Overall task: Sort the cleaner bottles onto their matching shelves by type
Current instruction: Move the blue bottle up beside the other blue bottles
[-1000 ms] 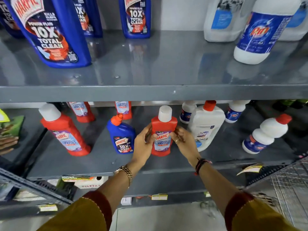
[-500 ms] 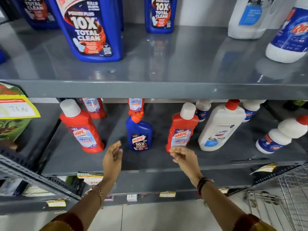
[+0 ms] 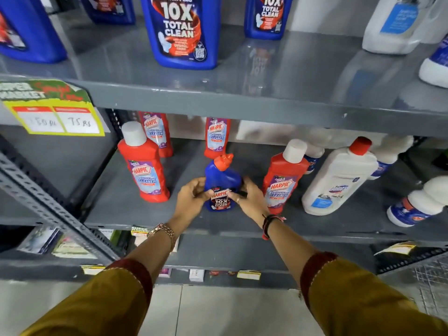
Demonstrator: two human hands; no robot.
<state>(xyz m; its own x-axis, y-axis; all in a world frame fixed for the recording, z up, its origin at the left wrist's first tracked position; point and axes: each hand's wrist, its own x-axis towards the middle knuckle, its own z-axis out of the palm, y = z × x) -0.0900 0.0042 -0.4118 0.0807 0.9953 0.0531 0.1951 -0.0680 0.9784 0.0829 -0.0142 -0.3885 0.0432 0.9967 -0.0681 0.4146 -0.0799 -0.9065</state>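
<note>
Both hands now closed on the small blue bottle; the red one is released.

Half a second ago both hands hung open in front of the lower grey metal shelf [image 3: 150,212], clear of every bottle; a second ago they held the red plastic bathroom-cleaner bottle with the white cap [image 3: 282,183], which now stands alone just right of the hands. Now the left hand [image 3: 191,198] and right hand [image 3: 247,198] wrap the small blue plastic toilet-cleaner bottle with the orange angled cap [image 3: 221,180] from either side, fingers [image 3: 232,195] curled narrow over its label. Bottle upright; probably still seated on the shelf, though its base is partly hidden. Judgement: it is the odd one among red bottles, and the large blue toilet-cleaner bottles [image 3: 180,32] stand on the upper grey shelf [image 3: 278,76], so a lift there looks next.
</note>
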